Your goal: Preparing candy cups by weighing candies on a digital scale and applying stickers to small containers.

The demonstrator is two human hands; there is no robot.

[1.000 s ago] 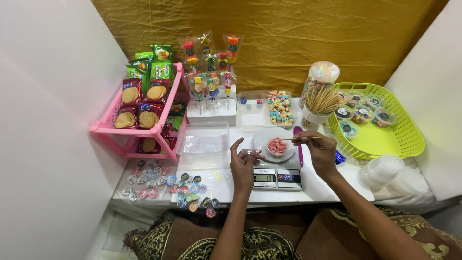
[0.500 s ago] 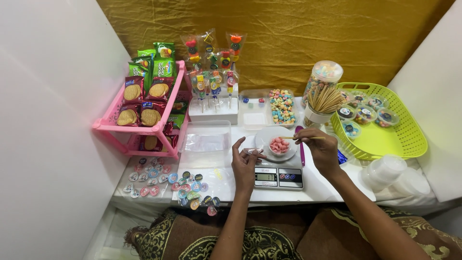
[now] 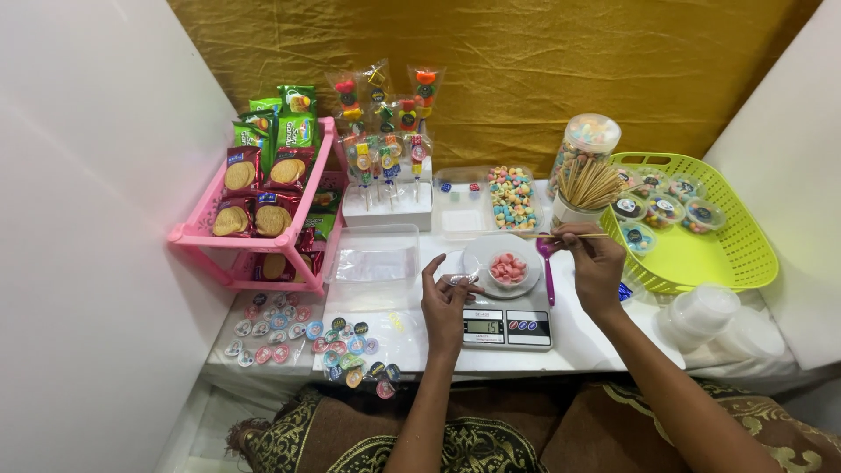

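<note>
In front of you a low white table [image 3: 578, 337] carries a pink rack [image 3: 263, 236] far left, a clear tub [image 3: 377, 263] beside it, round stickers [image 3: 307, 337] along the near left edge, a kitchen scale [image 3: 504, 326] in the middle, and a green basket [image 3: 701, 245] far right.

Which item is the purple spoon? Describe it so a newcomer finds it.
Start at the scale at the table's front edge, with a white dish of pink sweets on it. The purple spoon lies just right of that dish, beside the right hand. It is the only purple utensil there.
</note>
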